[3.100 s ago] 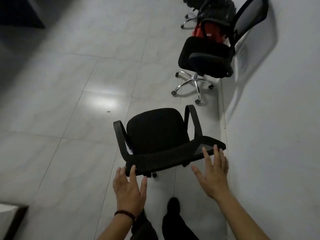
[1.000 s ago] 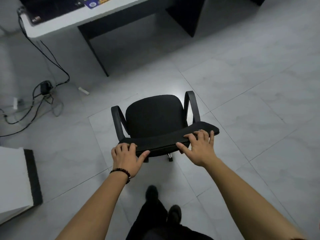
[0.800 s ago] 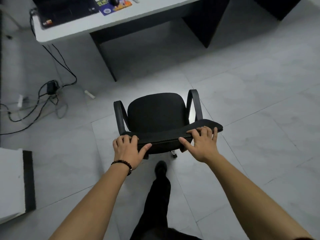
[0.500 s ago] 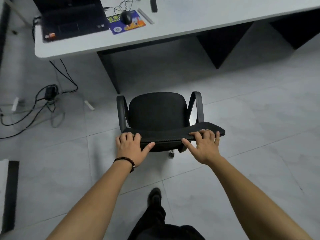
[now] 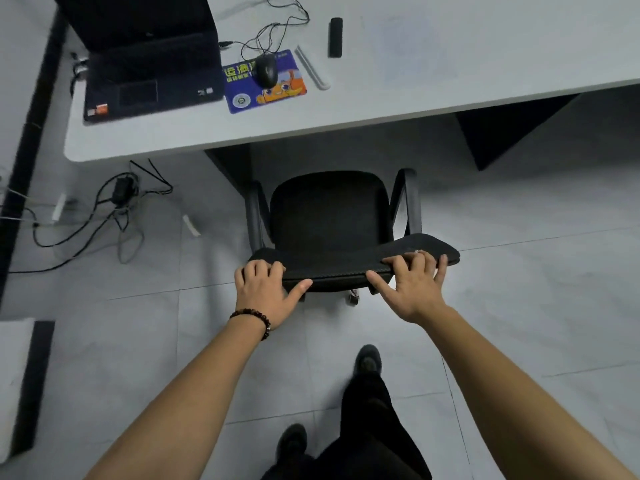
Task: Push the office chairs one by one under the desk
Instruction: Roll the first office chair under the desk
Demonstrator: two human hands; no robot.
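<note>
Over the last second the black office chair, with its padded seat and mesh backrest, has rolled from the open grey tiled floor right up to the white desk. A second ago a broad stretch of floor lay between the seat and the desk. Now the front of the seat sits just short of the desk's near edge, not yet beneath it.

The grip is unchanged. The left hand holds the top edge of the backrest near its left end, with its fingers curled over the rim and its thumb along the near face. The right hand holds the same edge near its right end in the same way. Three seconds ago both hands were open and only reaching for the chair beside a wall.

The chair faces the gap between the dark desk leg and the dark panel farther right. Its left armrest stands close to that leg. The push therefore seems to be in its last stretch for this chair. A straight shove should slide the seat under, though the armrest could catch the leg if the chair drifts left.

On the desk lie a black laptop and a blue mouse mat.
</note>
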